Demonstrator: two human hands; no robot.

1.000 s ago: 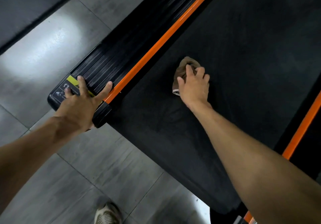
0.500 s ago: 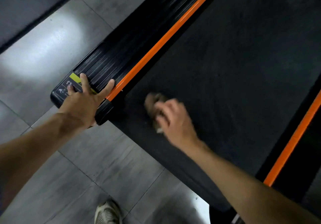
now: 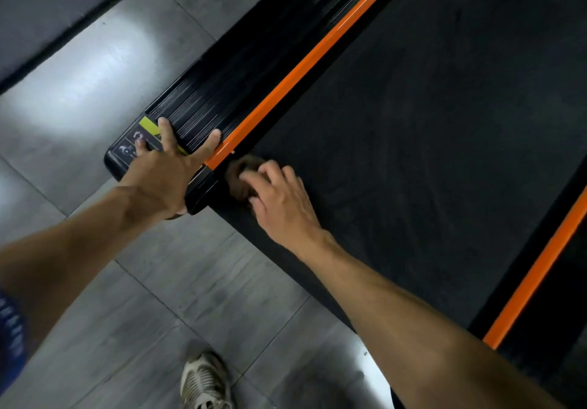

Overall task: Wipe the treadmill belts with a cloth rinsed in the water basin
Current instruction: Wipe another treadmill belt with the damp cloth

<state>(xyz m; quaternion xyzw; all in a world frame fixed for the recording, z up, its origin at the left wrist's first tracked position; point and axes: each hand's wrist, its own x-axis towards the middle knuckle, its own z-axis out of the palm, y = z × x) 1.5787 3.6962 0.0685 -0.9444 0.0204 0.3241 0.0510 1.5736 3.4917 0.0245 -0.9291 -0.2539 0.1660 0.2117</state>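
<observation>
The black treadmill belt (image 3: 413,154) fills the right half of the head view, running diagonally. My right hand (image 3: 282,202) presses a small brown cloth (image 3: 239,175) onto the belt's near left corner, fingers curled over the cloth, most of which is hidden under them. My left hand (image 3: 162,170) rests flat with spread fingers on the ribbed black side rail (image 3: 222,91), at its rear end by a yellow label. An orange stripe (image 3: 301,72) separates rail and belt. No water basin is in view.
Grey floor tiles (image 3: 95,75) lie left of and below the treadmill. My shoe (image 3: 203,380) stands on the floor near the bottom edge. A dark mat (image 3: 47,5) lies at top left. A second orange stripe (image 3: 540,272) marks the belt's right side.
My right hand has dragged the cloth from the belt's middle down and left to its near left corner, beside the rail. The left hand has stayed on the rail end.
</observation>
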